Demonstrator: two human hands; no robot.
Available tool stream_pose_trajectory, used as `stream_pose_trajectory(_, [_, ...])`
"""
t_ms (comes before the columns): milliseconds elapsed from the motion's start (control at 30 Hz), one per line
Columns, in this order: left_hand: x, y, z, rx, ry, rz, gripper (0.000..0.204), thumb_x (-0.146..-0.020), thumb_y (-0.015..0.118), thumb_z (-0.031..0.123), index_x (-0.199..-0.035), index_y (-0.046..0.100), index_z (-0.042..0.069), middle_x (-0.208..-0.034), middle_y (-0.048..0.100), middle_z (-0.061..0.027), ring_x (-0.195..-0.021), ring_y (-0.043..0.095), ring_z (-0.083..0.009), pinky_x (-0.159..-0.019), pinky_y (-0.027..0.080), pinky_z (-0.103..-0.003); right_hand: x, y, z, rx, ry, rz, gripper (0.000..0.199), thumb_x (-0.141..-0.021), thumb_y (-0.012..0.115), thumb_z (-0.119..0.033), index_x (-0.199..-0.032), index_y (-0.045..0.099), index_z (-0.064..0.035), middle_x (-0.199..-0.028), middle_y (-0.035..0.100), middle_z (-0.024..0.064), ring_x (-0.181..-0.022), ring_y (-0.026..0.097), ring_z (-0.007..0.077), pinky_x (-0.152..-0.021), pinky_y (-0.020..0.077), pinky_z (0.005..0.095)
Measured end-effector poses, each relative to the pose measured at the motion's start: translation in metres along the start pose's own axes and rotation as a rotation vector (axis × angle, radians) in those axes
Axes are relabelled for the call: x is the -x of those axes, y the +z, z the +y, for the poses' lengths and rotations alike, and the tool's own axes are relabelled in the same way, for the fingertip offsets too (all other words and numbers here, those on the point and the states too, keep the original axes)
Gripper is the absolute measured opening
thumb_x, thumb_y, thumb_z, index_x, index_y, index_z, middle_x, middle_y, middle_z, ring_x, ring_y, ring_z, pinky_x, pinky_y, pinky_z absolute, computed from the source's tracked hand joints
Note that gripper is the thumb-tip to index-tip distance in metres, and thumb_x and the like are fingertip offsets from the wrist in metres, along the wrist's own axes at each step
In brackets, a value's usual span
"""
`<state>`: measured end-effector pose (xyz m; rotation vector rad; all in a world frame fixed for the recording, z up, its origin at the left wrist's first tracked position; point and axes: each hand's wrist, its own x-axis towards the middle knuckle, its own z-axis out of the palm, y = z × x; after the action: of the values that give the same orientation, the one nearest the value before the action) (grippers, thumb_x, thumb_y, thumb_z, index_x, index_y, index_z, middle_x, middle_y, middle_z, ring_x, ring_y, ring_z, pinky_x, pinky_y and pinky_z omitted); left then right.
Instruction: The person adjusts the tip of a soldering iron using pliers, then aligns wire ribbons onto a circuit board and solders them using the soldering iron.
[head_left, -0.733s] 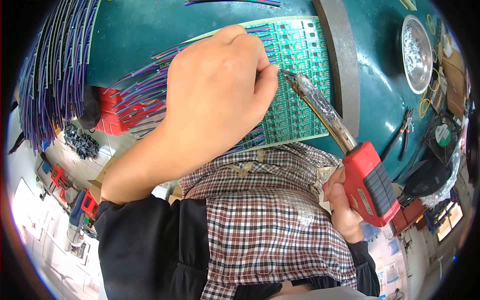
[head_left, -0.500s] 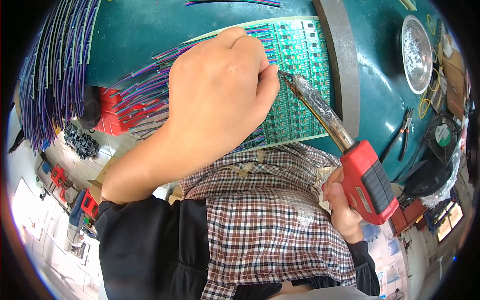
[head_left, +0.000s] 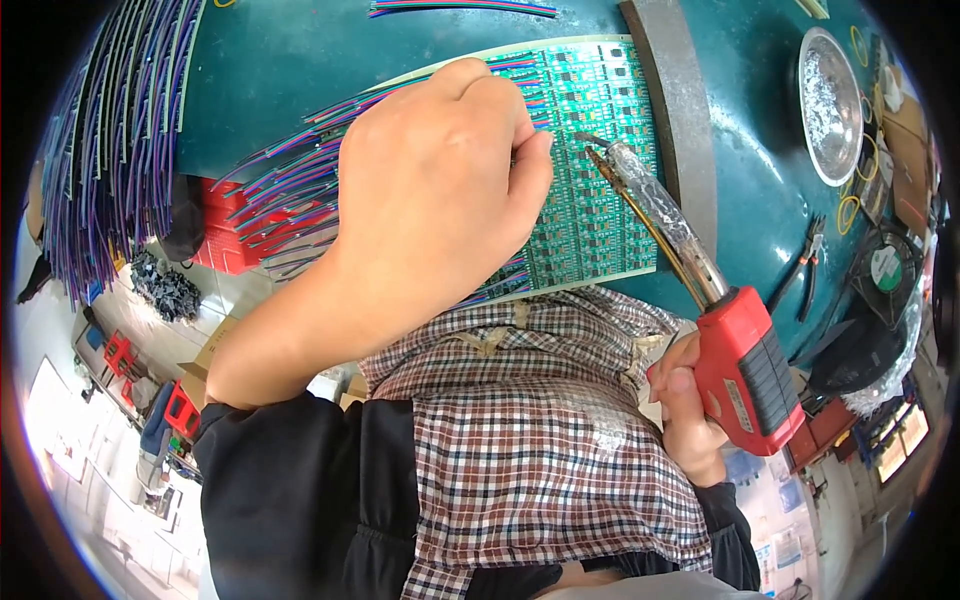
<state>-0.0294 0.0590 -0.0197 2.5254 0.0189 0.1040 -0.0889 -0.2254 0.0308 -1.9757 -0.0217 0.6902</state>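
A green circuit board panel (head_left: 600, 160) lies on the teal table top, with several coloured wires (head_left: 300, 180) fanning out from its left side. My left hand (head_left: 440, 190) rests over the panel's left half, its fingers pinched together at the wire ends; what they pinch is hidden. My right hand (head_left: 690, 420) grips the red handle of a soldering gun (head_left: 745, 365). The gun's long metal tip (head_left: 600, 150) reaches up over the board, just right of my left fingertips.
A grey bar (head_left: 680, 120) lies along the board's right edge. A round metal dish (head_left: 830, 100) sits at the upper right, with pliers (head_left: 805, 265) and a small fan (head_left: 885, 270) below it. Bundles of purple wires (head_left: 110, 150) hang at the left.
The soldering gun's tip has shifted slightly over the board. My left hand stays in place.
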Motion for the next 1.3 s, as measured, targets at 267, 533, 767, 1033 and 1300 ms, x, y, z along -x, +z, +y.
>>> stream_pose_trajectory(267, [-0.013,-0.019,-0.002,-0.105,0.123,-0.051,0.013,-0.086,0.077,0.009,-0.083,0.067,0.004,-0.078,0.063,-0.0082,-0.072,0.066,-0.0253,-0.066,0.052,-0.036,-0.002,0.002,0.004,-0.075,-0.051,0.123,0.016,-0.095,0.062,-0.012,-0.102,0.051,-0.0023,-0.076,0.053,0.0093,-0.059,0.048,0.0137,-0.053,0.0406,0.0271])
stream_pose_trajectory(533, [-0.065,-0.033,-0.024,-0.1,0.265,-0.02,0.014,-0.083,0.072,0.004,-0.091,0.061,0.004,-0.091,0.054,-0.0124,-0.087,0.056,-0.0329,-0.076,0.046,-0.041,0.001,0.0,0.005,-0.122,-0.033,0.064,0.015,-0.096,0.06,-0.011,-0.103,0.05,-0.0027,-0.076,0.052,0.0087,-0.058,0.047,0.013,-0.052,0.0401,0.0268])
stream_pose_trajectory(767, [-0.08,0.0,-0.053,0.111,0.812,0.631,0.015,-0.083,0.073,0.005,-0.091,0.061,0.004,-0.089,0.055,-0.0122,-0.083,0.057,-0.0323,-0.073,0.046,-0.04,0.0,-0.001,-0.003,-0.111,-0.066,0.086,0.018,-0.095,0.062,-0.012,-0.104,0.051,-0.0024,-0.076,0.053,0.0087,-0.057,0.046,0.0124,-0.052,0.0391,0.0263])
stream_pose_trajectory(1033, [-0.02,-0.036,0.003,0.011,0.141,-0.086,0.012,-0.096,0.071,0.008,-0.1,0.065,-0.001,-0.082,0.066,-0.0053,-0.077,0.064,-0.0106,-0.07,0.051,-0.027,-0.003,-0.001,0.01,-0.233,-0.048,0.078,0.02,-0.095,0.063,-0.014,-0.104,0.05,-0.0023,-0.075,0.054,0.0091,-0.055,0.045,0.0117,-0.051,0.0386,0.0258])
stream_pose_trajectory(1300, [0.003,-0.015,0.009,0.079,-0.092,-0.146,0.017,-0.089,0.075,0.01,-0.084,0.062,0.001,-0.079,0.058,-0.0058,-0.064,0.061,-0.0143,-0.059,0.05,-0.028,0.002,-0.006,0.011,-0.052,-0.099,0.031,0.019,-0.098,0.063,-0.016,-0.105,0.051,-0.0021,-0.074,0.053,0.0077,-0.053,0.044,0.0106,-0.051,0.0405,0.0261])
